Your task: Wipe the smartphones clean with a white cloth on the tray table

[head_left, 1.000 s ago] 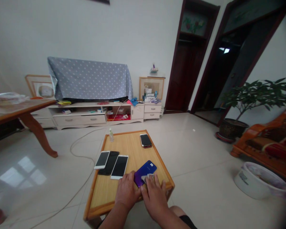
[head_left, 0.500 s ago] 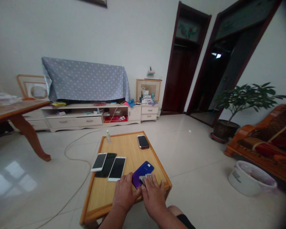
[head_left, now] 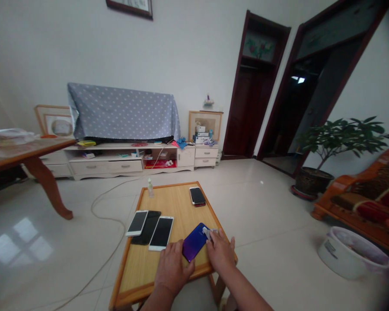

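A blue-purple smartphone (head_left: 195,242) lies back up on the small wooden table (head_left: 168,199), near its front right. My left hand (head_left: 173,264) grips its lower left end, fingers along the side and thumb at the bottom edge. Pinched in my right hand (head_left: 221,251) is a small grey cloth (head_left: 207,233), pressed on the phone's upper right end by the camera. To the left lie a white phone (head_left: 161,233), a dark flat phone or case (head_left: 147,231) and another white phone (head_left: 137,223) partly over it.
At the far right corner a phone (head_left: 197,195) rests on something reddish. A small clear spray bottle (head_left: 150,188) stands at the far left corner. On the floor are a white bucket (head_left: 342,255), a potted plant (head_left: 314,175) and a cable (head_left: 108,216). A wooden sofa (head_left: 353,185) stands right.
My right hand has slid the cloth from the middle of the phone's back up to its upper right end. My left hand keeps its hold. The view has tilted up slightly.
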The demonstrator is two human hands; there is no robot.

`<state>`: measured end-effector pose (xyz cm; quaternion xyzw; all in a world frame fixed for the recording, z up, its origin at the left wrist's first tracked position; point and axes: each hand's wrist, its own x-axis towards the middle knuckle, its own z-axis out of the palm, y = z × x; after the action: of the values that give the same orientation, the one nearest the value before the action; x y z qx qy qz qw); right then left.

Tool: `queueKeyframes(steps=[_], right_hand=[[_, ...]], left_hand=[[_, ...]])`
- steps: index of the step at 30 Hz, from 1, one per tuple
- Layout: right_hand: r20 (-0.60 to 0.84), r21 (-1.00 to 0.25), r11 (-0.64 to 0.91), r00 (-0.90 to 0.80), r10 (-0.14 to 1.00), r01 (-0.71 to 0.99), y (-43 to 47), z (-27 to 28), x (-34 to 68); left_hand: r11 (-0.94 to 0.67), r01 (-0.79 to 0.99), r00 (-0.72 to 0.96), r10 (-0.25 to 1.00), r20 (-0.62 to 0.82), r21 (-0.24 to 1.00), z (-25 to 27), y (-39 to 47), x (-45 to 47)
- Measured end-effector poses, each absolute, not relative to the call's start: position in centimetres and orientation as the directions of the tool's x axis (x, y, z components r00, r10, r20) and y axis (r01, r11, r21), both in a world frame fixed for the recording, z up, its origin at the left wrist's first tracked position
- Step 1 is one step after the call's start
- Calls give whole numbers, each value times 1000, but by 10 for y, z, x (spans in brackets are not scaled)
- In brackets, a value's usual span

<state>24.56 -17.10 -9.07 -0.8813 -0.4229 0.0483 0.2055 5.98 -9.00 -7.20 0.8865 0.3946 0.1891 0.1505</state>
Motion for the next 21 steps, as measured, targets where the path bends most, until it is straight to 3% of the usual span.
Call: queueKeyframes(steps=[11, 16, 21], right_hand=[[159, -401, -528, 624, 765, 749, -147, -85, 249], [147, -543, -500, 662, 735, 675, -132, -82, 258], [69, -765, -425, 717, 693, 485, -119, -86, 276]], left_hand=[[-612, 674, 595, 782, 189, 414, -79, -90, 60], [-609, 668, 604, 779, 167, 427, -78, -90, 59], [-610, 658, 606, 777, 170, 441, -78, -90, 58]])
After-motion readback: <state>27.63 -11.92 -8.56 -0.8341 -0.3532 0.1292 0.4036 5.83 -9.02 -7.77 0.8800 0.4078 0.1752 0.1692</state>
